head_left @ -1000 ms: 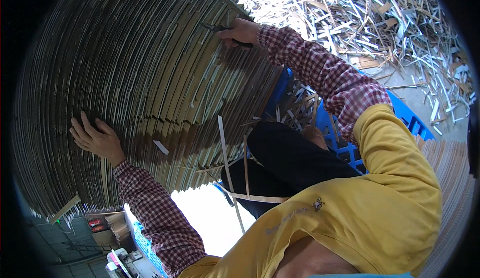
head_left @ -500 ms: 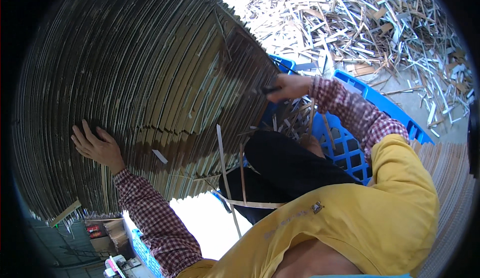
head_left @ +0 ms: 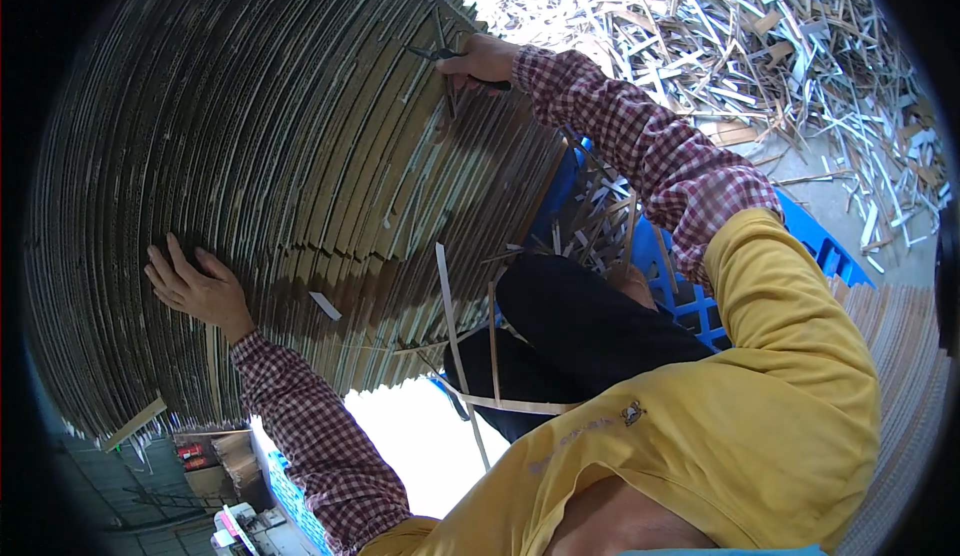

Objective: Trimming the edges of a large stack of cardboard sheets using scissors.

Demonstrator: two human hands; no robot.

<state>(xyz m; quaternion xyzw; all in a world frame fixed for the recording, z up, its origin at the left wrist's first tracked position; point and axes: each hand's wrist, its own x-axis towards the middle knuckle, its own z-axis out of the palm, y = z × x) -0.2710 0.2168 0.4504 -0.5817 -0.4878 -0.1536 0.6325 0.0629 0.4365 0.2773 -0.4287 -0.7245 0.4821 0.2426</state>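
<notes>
- Your left hand (head_left: pixel 200 288) lies spread on the stack (head_left: pixel 200 156); press evenly.
- Your right hand (head_left: pixel 478 62) grips the tool (head_left: pixel 432 54), stack's upper right; work clear of left.

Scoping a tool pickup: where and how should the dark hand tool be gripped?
Probably around the handle end of the hand tool, coming from the right, as the right hand does: its slim tip points left over the cardboard stack, with the handle at the opposite end.
</notes>
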